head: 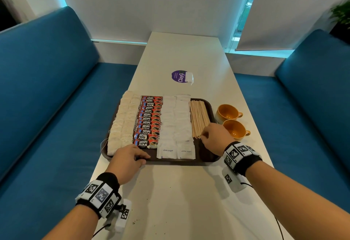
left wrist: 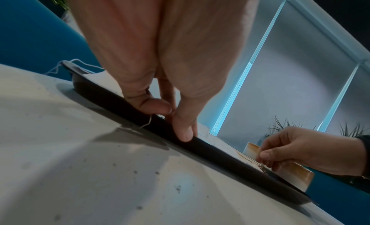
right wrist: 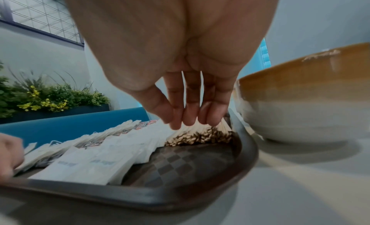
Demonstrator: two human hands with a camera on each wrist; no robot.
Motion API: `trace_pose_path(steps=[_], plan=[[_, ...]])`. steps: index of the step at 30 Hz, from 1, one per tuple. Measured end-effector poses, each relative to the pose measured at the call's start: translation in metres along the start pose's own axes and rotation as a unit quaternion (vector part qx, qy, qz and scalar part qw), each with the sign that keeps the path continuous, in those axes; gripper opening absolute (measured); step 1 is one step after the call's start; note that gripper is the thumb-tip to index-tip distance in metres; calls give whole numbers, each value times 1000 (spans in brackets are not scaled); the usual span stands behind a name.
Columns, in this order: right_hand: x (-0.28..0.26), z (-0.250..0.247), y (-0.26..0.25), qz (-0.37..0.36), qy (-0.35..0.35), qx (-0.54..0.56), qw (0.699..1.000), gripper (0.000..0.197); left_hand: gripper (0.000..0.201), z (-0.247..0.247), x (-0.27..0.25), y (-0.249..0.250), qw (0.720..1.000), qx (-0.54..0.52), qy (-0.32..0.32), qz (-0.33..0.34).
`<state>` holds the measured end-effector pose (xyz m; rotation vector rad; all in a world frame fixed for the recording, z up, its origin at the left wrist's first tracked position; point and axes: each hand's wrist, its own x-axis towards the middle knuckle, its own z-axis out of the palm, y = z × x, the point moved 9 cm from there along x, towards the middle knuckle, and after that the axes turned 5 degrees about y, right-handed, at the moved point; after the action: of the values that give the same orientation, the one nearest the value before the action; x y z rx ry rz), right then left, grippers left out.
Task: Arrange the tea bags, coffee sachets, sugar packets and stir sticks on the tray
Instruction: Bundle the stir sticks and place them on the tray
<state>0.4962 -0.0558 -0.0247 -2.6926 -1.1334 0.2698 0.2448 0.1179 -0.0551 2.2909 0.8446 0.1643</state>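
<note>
A dark tray (head: pixel 204 152) lies on the white table with rows of tea bags (head: pixel 123 124), red coffee sachets (head: pixel 149 122), white sugar packets (head: pixel 176 126) and a bundle of wooden stir sticks (head: pixel 198 118) at its right side. My left hand (head: pixel 144 159) pinches the tray's front rim (left wrist: pixel 220 154) between thumb and fingers, close to the tea bags. Fingertips of my right hand (head: pixel 203 137) touch the near ends of the stir sticks (right wrist: pixel 200 136); its fingers (right wrist: pixel 188 116) point down, fairly straight. One loose tea bag (head: pixel 189 77) lies beyond the tray.
Two orange cups (head: pixel 227 113) (head: pixel 235 129) stand just right of the tray, close to my right hand. A purple round sticker (head: pixel 178 77) lies under the loose tea bag. Blue benches (head: pixel 47 97) flank the narrow table; bare tabletop (head: pixel 180 192) lies in front of the tray.
</note>
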Motion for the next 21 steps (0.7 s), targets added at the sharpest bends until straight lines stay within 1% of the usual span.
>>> trace_pose_path(steps=[3,5,12,15,18,19,21], plan=[[-1,15,-3,9,-49,-24,998,25,21,-1,-1,-1,1000,1,10,-3],[0,19,-4,16,-55,-19,998,27,20,0,-1,-2,1000,-4,11,-6],[-8,10,-4,22,-33,9,999,24,19,-2,0,-2,1000,6,18,-15],[-18,5,-2,19,-24,44,999,18,20,-3,-2,2,1000,7,13,-18],[-33,0,2,30,-9,93,995,13,22,-11,-5,-1,999,-12,9,-37],[-40,-3,6,39,4,110,993,15,22,-18,-7,-2,999,-18,19,-42],[-55,-8,18,65,34,153,985,27,21,-36,-15,-7,996,-32,64,-48]])
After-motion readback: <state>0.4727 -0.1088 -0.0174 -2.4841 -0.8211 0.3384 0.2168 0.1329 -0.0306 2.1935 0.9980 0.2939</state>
